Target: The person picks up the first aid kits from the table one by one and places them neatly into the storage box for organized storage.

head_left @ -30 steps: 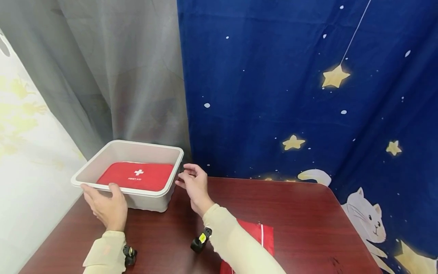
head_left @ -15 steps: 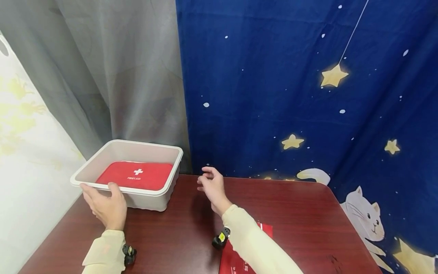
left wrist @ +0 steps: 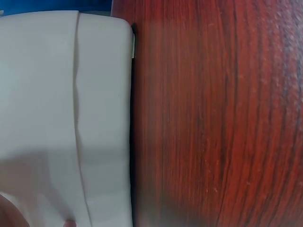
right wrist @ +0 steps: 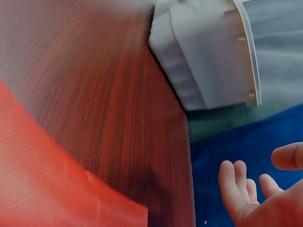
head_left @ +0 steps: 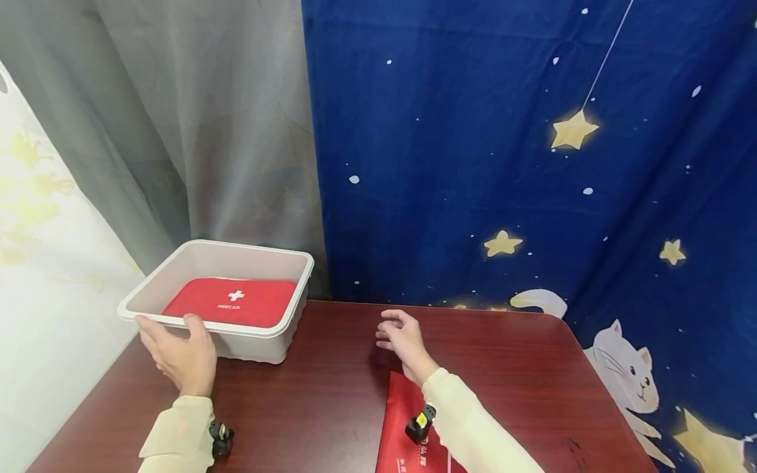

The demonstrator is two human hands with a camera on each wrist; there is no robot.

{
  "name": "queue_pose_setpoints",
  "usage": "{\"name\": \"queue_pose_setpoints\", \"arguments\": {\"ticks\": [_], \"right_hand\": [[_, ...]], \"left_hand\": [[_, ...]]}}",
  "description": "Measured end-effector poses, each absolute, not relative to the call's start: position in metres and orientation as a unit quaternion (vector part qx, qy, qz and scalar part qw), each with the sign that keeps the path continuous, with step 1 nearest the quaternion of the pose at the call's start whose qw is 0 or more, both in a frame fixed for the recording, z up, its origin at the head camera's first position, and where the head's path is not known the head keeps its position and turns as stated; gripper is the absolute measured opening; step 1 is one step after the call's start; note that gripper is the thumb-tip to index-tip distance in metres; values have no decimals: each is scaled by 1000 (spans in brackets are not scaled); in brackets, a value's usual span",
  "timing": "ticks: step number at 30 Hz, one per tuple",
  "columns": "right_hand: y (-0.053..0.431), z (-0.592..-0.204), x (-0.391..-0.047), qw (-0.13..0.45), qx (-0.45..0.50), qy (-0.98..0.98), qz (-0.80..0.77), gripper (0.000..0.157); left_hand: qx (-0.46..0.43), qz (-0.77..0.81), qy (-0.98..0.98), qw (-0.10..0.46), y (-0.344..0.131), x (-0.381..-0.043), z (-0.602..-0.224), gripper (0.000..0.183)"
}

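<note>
A pale grey plastic bin (head_left: 254, 346) stands at the table's back left. Inside it lies a red pouch (head_left: 260, 303) with a white cross and the words FIRST AID. My left hand (head_left: 184, 358) rests against the bin's front side, its fingers and thumb just under the rim. Over the table to the right of the bin, my right hand (head_left: 407, 341) hangs with loosely bent fingers and holds nothing. Below that hand and partly behind its sleeve lies a flat red bag (head_left: 405, 420) with white print; the right wrist view shows its red woven surface (right wrist: 57, 175) close up.
The dark red wooden table (head_left: 307, 407) ends at a back edge near a grey curtain (head_left: 254, 131) and a blue star-patterned curtain (head_left: 426, 164). A white patterned surface (head_left: 53, 315) borders the left side.
My right hand has moved away from the bin's right side, to the right and slightly nearer, over the red bag's far end. The left hand has stayed on the bin.
</note>
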State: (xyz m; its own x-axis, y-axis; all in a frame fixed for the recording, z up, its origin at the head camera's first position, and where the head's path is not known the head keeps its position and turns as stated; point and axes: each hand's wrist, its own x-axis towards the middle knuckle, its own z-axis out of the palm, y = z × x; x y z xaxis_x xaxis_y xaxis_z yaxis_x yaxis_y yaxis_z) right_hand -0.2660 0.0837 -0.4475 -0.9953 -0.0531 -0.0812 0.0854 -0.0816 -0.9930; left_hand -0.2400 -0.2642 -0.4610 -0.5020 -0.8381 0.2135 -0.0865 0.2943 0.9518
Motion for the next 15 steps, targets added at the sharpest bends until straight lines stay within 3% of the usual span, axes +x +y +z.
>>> {"name": "queue_pose_setpoints", "arguments": {"ticks": [15], "right_hand": [[113,-466,-261,52,31,699,-713,30]], "left_hand": [[329,-497,-712,370,-267,-240,-461,78]]}}
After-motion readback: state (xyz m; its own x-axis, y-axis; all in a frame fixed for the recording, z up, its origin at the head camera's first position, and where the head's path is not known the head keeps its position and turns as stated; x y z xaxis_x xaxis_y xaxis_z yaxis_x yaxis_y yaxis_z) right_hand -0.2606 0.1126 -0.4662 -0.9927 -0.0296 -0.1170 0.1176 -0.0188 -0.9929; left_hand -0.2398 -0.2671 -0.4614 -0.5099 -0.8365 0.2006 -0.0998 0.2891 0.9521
